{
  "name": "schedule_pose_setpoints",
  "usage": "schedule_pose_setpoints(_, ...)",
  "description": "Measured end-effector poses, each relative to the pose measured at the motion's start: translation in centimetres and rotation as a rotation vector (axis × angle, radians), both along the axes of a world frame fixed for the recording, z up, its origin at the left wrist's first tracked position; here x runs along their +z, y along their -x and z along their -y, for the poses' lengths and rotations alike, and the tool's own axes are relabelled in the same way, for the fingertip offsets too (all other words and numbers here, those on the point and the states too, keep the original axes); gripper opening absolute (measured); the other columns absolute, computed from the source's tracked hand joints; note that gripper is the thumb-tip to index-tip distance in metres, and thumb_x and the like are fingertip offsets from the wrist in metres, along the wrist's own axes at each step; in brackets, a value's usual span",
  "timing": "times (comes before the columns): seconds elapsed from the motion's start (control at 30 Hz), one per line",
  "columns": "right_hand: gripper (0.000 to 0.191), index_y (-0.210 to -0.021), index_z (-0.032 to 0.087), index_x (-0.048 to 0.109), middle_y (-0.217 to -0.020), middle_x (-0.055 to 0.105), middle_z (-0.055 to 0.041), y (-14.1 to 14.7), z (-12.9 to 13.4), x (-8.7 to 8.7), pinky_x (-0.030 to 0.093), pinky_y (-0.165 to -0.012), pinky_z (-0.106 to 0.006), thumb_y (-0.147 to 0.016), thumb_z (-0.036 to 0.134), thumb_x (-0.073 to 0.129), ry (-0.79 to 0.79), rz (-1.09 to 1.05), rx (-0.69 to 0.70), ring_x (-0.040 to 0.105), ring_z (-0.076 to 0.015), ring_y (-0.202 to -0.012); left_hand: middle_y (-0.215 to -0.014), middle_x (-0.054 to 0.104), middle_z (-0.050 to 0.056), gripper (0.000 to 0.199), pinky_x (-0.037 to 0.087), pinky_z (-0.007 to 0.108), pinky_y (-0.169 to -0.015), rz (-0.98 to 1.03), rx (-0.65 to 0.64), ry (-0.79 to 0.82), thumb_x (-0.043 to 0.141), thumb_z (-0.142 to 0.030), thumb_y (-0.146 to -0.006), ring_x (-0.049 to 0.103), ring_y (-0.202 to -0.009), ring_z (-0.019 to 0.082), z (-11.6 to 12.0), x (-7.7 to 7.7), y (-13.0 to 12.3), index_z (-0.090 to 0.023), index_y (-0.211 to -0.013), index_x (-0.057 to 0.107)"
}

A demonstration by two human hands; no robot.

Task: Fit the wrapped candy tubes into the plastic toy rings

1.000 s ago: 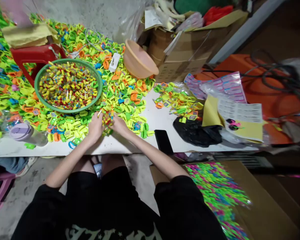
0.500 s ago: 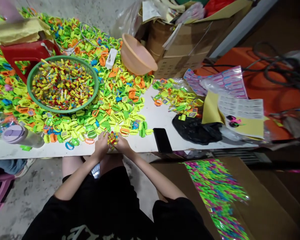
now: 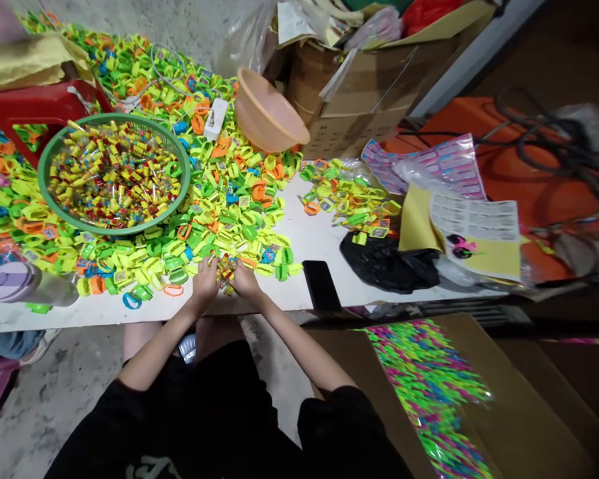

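Note:
Close to the table's front edge, my left hand (image 3: pixel 204 286) and my right hand (image 3: pixel 246 281) face each other with fingers curled in. Between them is a small heap of yellow and red pieces (image 3: pixel 226 271), some with clear parts; both hands close around it from the sides. My fingertips are partly hidden among the pieces. Similar pieces fill a round green basket (image 3: pixel 114 230) to the left. Just beyond my hands spreads a thick layer of plastic toy watches (image 3: pixel 239 223) in yellow, green, orange and blue.
A phone (image 3: pixel 321 286) and a black plastic bag (image 3: pixel 384 266) lie to the right. Behind them are printed sheets (image 3: pixel 474 226). A tilted peach bowl (image 3: pixel 272 113) leans by a carton (image 3: pixel 364 100). At left stand a lidded cup (image 3: pixel 14 283) and red stool (image 3: pixel 30 110).
The view has shifted slightly, so the basket and table sit further left. My hands stay around the heap, a little further apart, and more of the pieces show between them.

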State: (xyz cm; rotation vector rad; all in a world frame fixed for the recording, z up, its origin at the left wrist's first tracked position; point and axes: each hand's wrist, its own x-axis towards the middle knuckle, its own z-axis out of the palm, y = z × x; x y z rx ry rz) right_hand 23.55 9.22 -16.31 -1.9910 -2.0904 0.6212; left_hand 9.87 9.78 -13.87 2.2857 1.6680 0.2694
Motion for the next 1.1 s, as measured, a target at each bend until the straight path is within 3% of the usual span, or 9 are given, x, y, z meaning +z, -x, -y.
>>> schedule_pose_setpoints(0.33,0.032,-0.117,0.018,0.055,-0.127,0.049,-0.0129,-1.5,-2.5,0.4,0.047,-0.082,-0.032,-0.085,0.02,0.049,-0.082,0.074,0.011,0.059,-0.0234,-0.098,-0.131,0.045,0.013,0.044,0.049,0.032,-0.082,0.02,-0.034,-0.038,0.053,-0.02,-0.083,0.044,-0.119,0.027,-3.0,-0.7,-0.9,-0.019,-0.126,0.044)
schedule_pose_setpoints(0.53,0.035,-0.119,0.015,0.057,-0.132,0.046,-0.0176,-1.5,-1.1,-0.3,0.047,-0.089,-0.035,-0.086,0.015,0.043,-0.074,0.103,0.051,0.048,-0.0295,-0.118,-0.131,0.046,0.017,0.048,0.049,0.034,-0.083,0.027,-0.087,-0.091,0.05,-0.018,-0.083,0.045,-0.12,0.028,-1.8,-2.8,-0.3,-0.015,-0.13,0.041)
schedule_pose_setpoints(0.67,0.049,-0.136,0.014,0.042,-0.134,0.043,-0.0202,-1.8,-0.3,-0.2,0.046,-0.091,-0.038,-0.087,0.016,0.042,-0.079,0.103,0.072,0.046,-0.0317,-0.12,-0.131,0.047,0.019,0.048,0.044,0.038,-0.091,0.036,-0.123,-0.14,0.047,-0.02,-0.085,0.046,-0.119,0.029,-0.9,-3.6,0.5,-0.013,-0.132,0.041)
schedule_pose_setpoints(0.93,0.055,-0.135,0.014,0.042,-0.144,0.034,-0.0196,-3.1,0.7,1.5,0.045,-0.092,-0.041,-0.081,0.009,0.047,-0.093,0.123,0.133,0.04,-0.0316,-0.127,-0.133,0.045,0.018,0.048,0.04,0.043,-0.098,0.07,-0.21,-0.175,0.047,-0.02,-0.086,0.042,-0.123,0.029,-0.6,-3.3,2.4,-0.014,-0.134,0.041)
schedule_pose_setpoints(1.1,0.065,-0.139,0.015,0.037,-0.14,0.038,-0.0184,-3.8,1.3,2.1,0.042,-0.097,-0.039,-0.076,0.006,0.053,-0.112,0.056,0.202,0.042,-0.0277,-0.126,-0.137,0.042,0.018,0.049,0.04,0.044,-0.1,0.092,-0.29,-0.175,0.05,-0.023,-0.085,0.04,-0.127,0.028,-0.8,-3.1,3.8,-0.016,-0.133,0.042)
